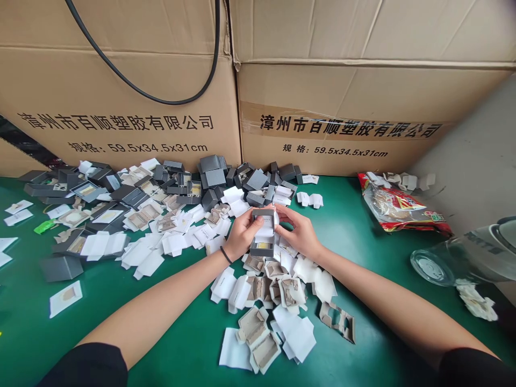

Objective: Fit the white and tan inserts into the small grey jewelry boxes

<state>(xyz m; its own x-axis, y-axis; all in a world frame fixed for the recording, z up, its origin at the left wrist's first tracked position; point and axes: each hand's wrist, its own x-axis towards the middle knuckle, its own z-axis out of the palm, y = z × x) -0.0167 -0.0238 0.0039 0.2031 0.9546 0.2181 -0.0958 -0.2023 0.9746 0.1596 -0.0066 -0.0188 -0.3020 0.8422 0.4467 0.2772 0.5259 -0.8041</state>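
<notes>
A small dark grey box (262, 251) is held upright between both hands near the middle of the table, with white card showing inside it. My left hand (242, 236) grips its left side, thumb across the front. On the opposite side my right hand (300, 232) has its fingers closed at the box's edge and the white card there; some fingertips are hidden. Below the hands lie several folded white and grey-brown card inserts (264, 349). Behind and to the left is a heap of dark grey boxes (213, 177) mixed with white cards (149, 260).
Large cardboard cartons (121, 80) stand along the back of the green table (173, 328). A black cable (161, 100) hangs before them. At right are a red food packet (403, 207), a clear jar (467, 255) on its side and crumpled tissue (478, 301).
</notes>
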